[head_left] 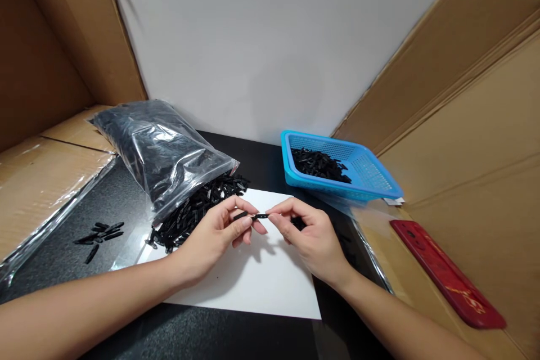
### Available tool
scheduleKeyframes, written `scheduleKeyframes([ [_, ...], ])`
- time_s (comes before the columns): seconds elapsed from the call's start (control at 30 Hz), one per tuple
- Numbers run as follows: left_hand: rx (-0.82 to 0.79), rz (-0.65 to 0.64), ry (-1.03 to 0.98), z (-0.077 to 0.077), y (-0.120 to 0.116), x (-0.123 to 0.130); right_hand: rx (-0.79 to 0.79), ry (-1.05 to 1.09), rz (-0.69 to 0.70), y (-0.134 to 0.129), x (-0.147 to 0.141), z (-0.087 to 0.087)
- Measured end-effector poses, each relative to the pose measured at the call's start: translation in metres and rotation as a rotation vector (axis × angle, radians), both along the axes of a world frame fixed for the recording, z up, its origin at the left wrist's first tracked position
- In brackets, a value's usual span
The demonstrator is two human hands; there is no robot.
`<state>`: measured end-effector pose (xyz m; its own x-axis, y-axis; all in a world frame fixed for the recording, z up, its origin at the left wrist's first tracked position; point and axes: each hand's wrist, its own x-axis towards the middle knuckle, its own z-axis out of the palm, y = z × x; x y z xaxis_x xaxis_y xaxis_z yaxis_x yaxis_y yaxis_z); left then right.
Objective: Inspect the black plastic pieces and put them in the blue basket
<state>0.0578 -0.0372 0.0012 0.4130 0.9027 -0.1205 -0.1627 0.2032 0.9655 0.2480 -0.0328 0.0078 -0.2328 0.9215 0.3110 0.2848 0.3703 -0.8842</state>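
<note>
A small, slim black plastic piece (261,216) with pale dots along it is held above a white sheet (270,270). My left hand (225,225) pinches its left part between thumb and fingers. From the other side, the thumb and index finger of my right hand (310,239) grip the right end. A short black length also shows at the left fingers; whether it belongs to the same piece I cannot tell. Just behind my left wrist lies a heap of similar black pieces (189,216). More dark pieces are partly hidden behind my right hand.
A clear plastic bag (164,140) full of black pieces lies at the back left. At the back right stands a blue basket (375,180) holding more pieces. Several loose pieces (99,233) lie far left. A red phone-like case (447,275) rests on cardboard at right.
</note>
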Motion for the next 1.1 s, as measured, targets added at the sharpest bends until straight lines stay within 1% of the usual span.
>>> scheduleKeyframes([
  [0.13, -0.011, 0.02, 0.003, 0.001, 0.0, 0.0, -0.013, 0.02, -0.006, 0.0, 0.0, 0.0],
  [0.2, -0.041, 0.021, -0.011, 0.002, 0.0, 0.001, -0.064, 0.066, -0.002, 0.0, -0.001, -0.001],
  [0.23, -0.053, 0.017, -0.018, 0.002, 0.0, 0.001, -0.12, 0.12, 0.005, 0.0, -0.001, -0.001],
  [0.3, -0.059, 0.012, -0.022, 0.002, -0.001, 0.0, -0.301, 0.309, 0.046, 0.002, -0.001, -0.001],
  [0.37, -0.038, 0.014, -0.015, 0.002, -0.001, -0.001, -0.503, 0.556, 0.134, 0.004, 0.0, -0.001],
  [0.43, -0.008, 0.026, -0.005, 0.001, -0.001, -0.002, -0.649, 0.74, 0.244, 0.006, 0.001, 0.001],
  [0.5, 0.017, 0.036, 0.004, 0.001, 0.0, -0.002, -0.717, 0.811, 0.312, 0.006, 0.003, 0.002],
  [0.6, 0.039, 0.04, 0.013, 0.001, 0.001, -0.002, -0.738, 0.755, 0.33, 0.006, 0.003, 0.001],
  [0.67, 0.043, 0.039, 0.009, 0.001, 0.001, -0.002, -0.718, 0.68, 0.315, 0.005, 0.001, 0.0],
  [0.73, 0.044, 0.042, -0.001, 0.001, 0.001, -0.001, -0.637, 0.562, 0.26, 0.004, 0.0, -0.001],
  [0.77, 0.047, 0.044, -0.005, 0.001, 0.0, -0.001, -0.553, 0.473, 0.216, 0.004, -0.001, -0.002],
  [0.83, 0.051, 0.04, -0.013, 0.001, 0.0, -0.002, -0.326, 0.258, 0.127, 0.002, -0.001, -0.002],
  [0.9, 0.045, 0.031, -0.019, 0.001, -0.001, -0.002, -0.115, 0.073, 0.084, -0.001, -0.002, -0.002],
  [0.93, 0.04, 0.026, -0.021, 0.001, -0.001, -0.002, -0.047, 0.015, 0.081, -0.002, -0.002, -0.002],
  [1.0, 0.031, 0.023, -0.021, 0.002, -0.001, -0.002, 0.018, -0.045, 0.079, -0.004, -0.002, -0.002],
  [1.1, 0.028, 0.023, -0.01, 0.002, 0.0, -0.002, 0.057, -0.068, 0.056, -0.005, -0.002, -0.002],
])
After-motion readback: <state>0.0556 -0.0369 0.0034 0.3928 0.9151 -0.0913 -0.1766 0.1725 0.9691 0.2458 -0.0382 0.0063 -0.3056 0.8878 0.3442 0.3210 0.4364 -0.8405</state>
